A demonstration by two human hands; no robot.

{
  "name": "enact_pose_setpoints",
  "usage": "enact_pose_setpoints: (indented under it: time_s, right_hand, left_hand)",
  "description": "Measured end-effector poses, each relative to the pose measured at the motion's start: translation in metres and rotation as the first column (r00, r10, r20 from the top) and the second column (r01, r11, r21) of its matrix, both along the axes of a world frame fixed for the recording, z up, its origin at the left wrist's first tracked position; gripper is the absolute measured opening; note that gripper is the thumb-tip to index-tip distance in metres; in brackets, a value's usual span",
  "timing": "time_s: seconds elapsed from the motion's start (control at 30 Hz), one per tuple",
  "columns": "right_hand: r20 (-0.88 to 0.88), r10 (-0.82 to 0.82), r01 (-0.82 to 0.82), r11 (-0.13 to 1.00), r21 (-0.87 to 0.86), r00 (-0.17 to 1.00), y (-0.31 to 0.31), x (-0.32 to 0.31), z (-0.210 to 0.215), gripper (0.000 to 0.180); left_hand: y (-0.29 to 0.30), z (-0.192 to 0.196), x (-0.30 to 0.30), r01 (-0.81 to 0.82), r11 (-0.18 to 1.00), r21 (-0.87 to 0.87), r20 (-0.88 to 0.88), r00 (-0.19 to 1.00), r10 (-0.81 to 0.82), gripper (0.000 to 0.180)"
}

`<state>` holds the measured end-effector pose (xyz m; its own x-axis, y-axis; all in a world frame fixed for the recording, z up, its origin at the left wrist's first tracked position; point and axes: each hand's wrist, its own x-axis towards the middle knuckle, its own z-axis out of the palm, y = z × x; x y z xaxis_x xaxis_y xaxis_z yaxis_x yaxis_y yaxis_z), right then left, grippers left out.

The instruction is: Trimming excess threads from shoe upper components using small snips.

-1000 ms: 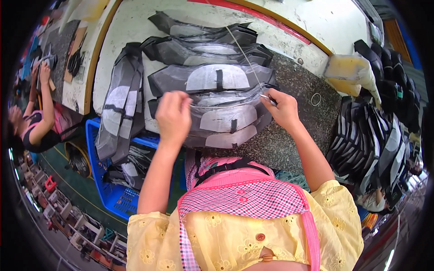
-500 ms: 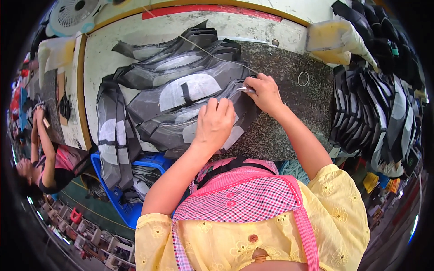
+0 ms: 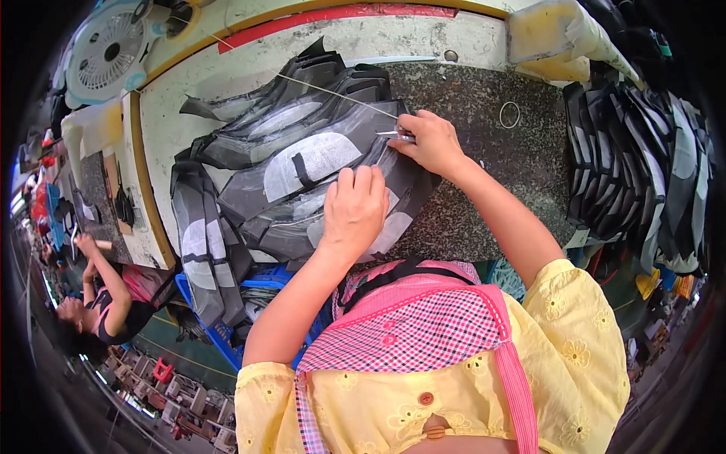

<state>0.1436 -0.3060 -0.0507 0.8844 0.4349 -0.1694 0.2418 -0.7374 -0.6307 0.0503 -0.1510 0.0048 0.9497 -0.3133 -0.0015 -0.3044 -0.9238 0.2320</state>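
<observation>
Layered dark grey cut pieces point(image 3: 352, 125) with white patches lie in overlapping rows on the worktable. My left hand point(image 3: 355, 208) rests on the near rows with bent fingers closed at the edge of a dark piece; its fingertips are partly hidden. In my right hand point(image 3: 431, 144) is a small pointed silver tool point(image 3: 395, 137), perhaps thread snips, its tip pointing left over the pieces. A thin pale cord point(image 3: 333, 92) runs from the upper left across the pile to my right fingers; whether they grip it I cannot tell.
A speckled dark board point(image 3: 484, 204) bears a pale ring point(image 3: 510, 115). More stacked pieces point(image 3: 620, 166) hang at the right. A blue basket point(image 3: 227, 342) sits below the table at left. Plastic tubs and a fan point(image 3: 112, 51) stand around. Another person point(image 3: 113, 303) works at far left.
The view has shifted slightly. My right hand has moved a little left and toward the far side with the silver tool. My left hand stays on the near pieces.
</observation>
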Motion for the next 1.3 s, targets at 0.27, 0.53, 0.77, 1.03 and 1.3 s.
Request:
enact_pose_setpoints:
  time_s: [0.27, 0.53, 0.77, 1.03, 1.3]
  right_hand:
    - [0.506, -0.162, 0.163, 0.986, 0.042, 0.847, -0.008, 0.024, 0.026, 0.023]
    - [-0.171, -0.086, 0.049, 0.976, -0.211, 0.982, -0.027, -0.021, 0.037, 0.044]
    - [-0.226, -0.130, 0.083, 0.975, -0.206, 0.965, -0.018, -0.014, 0.032, 0.033]
    - [-0.230, -0.112, 0.077, 0.985, -0.154, 0.967, -0.014, -0.010, 0.031, 0.030]
    - [-0.172, -0.309, 0.296, 0.950, -0.097, 0.935, -0.034, -0.010, 0.014, 0.022]
  left_hand:
    - [0.002, -0.004, 0.008, -0.021, 0.999, -0.028, -0.107, 0.994, 0.018, 0.025]
    - [-0.004, -0.006, 0.012, -0.018, 1.000, 0.001, -0.061, 0.998, 0.018, 0.024]
    - [-0.002, -0.005, 0.012, -0.003, 1.000, -0.021, -0.047, 0.999, 0.002, 0.023]
    - [-0.001, -0.004, 0.012, -0.007, 1.000, -0.026, -0.032, 0.999, 0.006, 0.024]
    - [0.024, 0.021, -0.004, -0.024, 0.986, -0.165, -0.076, 0.997, 0.012, 0.026]
